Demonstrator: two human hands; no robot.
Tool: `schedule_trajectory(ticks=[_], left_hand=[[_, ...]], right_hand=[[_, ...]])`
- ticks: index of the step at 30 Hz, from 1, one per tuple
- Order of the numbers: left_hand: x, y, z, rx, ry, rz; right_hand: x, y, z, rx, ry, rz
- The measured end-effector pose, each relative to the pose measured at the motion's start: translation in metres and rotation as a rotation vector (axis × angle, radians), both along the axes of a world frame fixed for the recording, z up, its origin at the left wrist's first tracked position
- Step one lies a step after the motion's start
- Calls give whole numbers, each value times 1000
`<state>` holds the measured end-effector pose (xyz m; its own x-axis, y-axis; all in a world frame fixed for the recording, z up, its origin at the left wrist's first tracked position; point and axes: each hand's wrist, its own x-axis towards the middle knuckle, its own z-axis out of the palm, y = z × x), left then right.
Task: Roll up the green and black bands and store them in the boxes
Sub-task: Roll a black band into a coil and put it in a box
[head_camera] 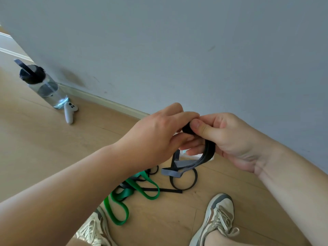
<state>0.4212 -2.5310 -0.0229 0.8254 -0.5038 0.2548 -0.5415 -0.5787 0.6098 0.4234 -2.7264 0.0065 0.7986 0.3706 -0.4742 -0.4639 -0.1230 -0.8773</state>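
Note:
A black band [206, 153] hangs in loops from between my two hands, above the wooden floor. My left hand [159, 137] pinches its small rolled end from the left. My right hand [230, 139] grips the same rolled end, thumb on top, with the band running down under its fingers. The band's loose part trails to the floor and ends in a ring near my right shoe. A green band [124, 197] lies in loose loops on the floor below my left forearm, tangled with black straps. No box is clearly in view.
A clear water bottle [44, 86] with a black lid stands by the wall at the left, with a white controller [69, 111] lying beside it. A grey wall [177, 50] fills the upper half. My two shoes [218, 215] stand at the bottom edge.

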Motion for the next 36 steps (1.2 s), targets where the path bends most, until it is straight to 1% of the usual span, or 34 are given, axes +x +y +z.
schedule_trajectory(ticks=[4, 6, 11, 15, 17, 20, 22, 23, 26, 28, 30, 31, 34, 36], left_hand=[[-5, -5, -2, -74, -63, 133], [-4, -7, -2, -88, -61, 179], [-3, -10, -2, -119, -33, 266], [-10, -15, -8, -148, -25, 309], [-12, -16, -8, -197, 19, 337], [-16, -19, -7, -281, 111, 369], [-20, -21, -6, -331, 207, 371], [-22, -22, -6, -357, 281, 376], [-23, -24, -3, -453, 602, 390], [-17, -22, 0, -624, 845, 407], [-11, -19, 4, -812, 1024, 456], [-9, -17, 6, -827, 1060, 492], [-7, -18, 3, -681, 1079, 527], [-7, -17, 4, -717, 1130, 514]], right_hand=[[-1, 6, -2, 146, 45, -93], [-1, 7, -4, 172, 52, -144], [3, 0, -8, 75, 18, -217], [0, -1, -9, -68, -137, -171], [-1, 2, -8, -116, -200, -159], [0, 5, -9, -139, -188, -141], [-1, 6, -8, -164, -177, -119], [-1, 7, -8, -206, -203, -108], [-3, 7, -12, -445, -389, -64], [-3, 5, -17, -595, -539, -34], [-4, 5, -19, -650, -657, -11], [-5, 6, -18, -669, -710, 10], [-7, 12, -18, -731, -831, 67], [-6, 13, -18, -748, -894, 67]])
